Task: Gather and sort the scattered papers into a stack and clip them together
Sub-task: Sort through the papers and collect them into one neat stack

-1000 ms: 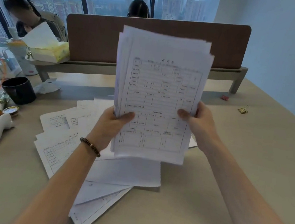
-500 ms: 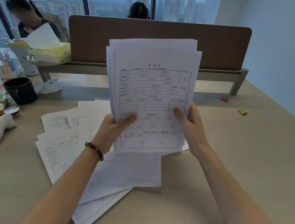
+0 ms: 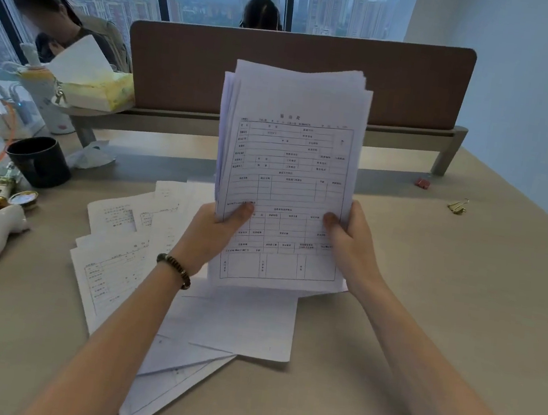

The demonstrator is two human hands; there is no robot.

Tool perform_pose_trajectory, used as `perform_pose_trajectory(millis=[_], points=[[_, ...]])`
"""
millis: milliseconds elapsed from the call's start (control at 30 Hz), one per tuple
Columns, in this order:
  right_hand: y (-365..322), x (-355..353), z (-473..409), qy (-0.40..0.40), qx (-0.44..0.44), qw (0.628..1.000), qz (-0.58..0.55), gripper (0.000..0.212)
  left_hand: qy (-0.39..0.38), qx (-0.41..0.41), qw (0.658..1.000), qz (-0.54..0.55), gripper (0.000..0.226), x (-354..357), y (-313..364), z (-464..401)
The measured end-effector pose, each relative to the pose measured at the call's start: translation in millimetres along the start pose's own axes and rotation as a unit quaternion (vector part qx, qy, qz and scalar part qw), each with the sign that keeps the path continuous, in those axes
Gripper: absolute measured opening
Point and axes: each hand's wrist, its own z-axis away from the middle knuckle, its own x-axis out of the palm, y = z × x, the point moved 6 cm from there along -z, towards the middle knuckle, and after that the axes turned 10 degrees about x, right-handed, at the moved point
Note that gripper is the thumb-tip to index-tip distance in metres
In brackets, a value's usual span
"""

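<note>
While one desk (image 3: 427,295) carries a loose spread of papers (image 3: 126,275) below the fingers, two hands hold one upright stack (image 3: 287,174): left hand (image 3: 209,234) and right hand (image 3: 350,247) each pinch its lower edges, thumbs in front. Right of the fingers lie two clips: gold (image 3: 457,206), red (image 3: 422,182).

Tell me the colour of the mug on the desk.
The mug is black, or very dark navy, seen in the head view at the desk's left.

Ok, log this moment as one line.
left hand: grips white printed paper stack | right hand: grips stack | loose white sheets: on desk
</note>
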Motion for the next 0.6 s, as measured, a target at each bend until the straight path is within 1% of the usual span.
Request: perform_pose_trajectory(millis=[100,167,200,233,267,300,367,400,433,500,600], points=[[-13,5,-4,-0.004,0.016,0.999,0.031,0.016,0.012,-0.027,1.000,-0.002,0.019,-14,-4,-2],[-14,13,-5,-0.036,0.047,0.998,0.025,0.019,0.035,-0.065,0.997,0.019,0.017,-26,-14,0],[-12,17,-5,-0.048,0.062,0.996,0.037,0.024,0.049,-0.087,0.995,0.028,0.017,-34,-20,3],[-11,20,-6,-0.052,0.071,0.993,0.073,0.031,0.058,-0.111,0.992,0.034,0.019,-41,-25,6],[-6,23,-7,-0.053,0.076,0.987,0.132,0.040,0.062,-0.134,0.988,0.039,0.021,-48,-31,10],[-1,25,-8,-0.055,0.080,0.973,0.208,0.049,0.067,-0.155,0.985,0.044,0.022,-55,-36,14],[16,29,-10,-0.056,0.093,0.931,0.349,0.066,0.080,-0.196,0.976,0.046,0.023,-73,-43,25],[26,31,-11,-0.054,0.104,0.910,0.398,0.071,0.084,-0.216,0.972,0.037,0.023,-83,-46,30],[34,33,-11,-0.049,0.114,0.891,0.437,0.071,0.083,-0.237,0.968,0.020,0.023,-93,-51,36],[44,38,-12,-0.040,0.118,0.864,0.489,0.068,0.077,-0.278,0.957,-0.016,0.026,-108,-63,48],[47,48,-9,-0.046,0.092,0.848,0.520,0.071,0.078,-0.309,0.947,-0.030,0.028,-116,-76,59]])
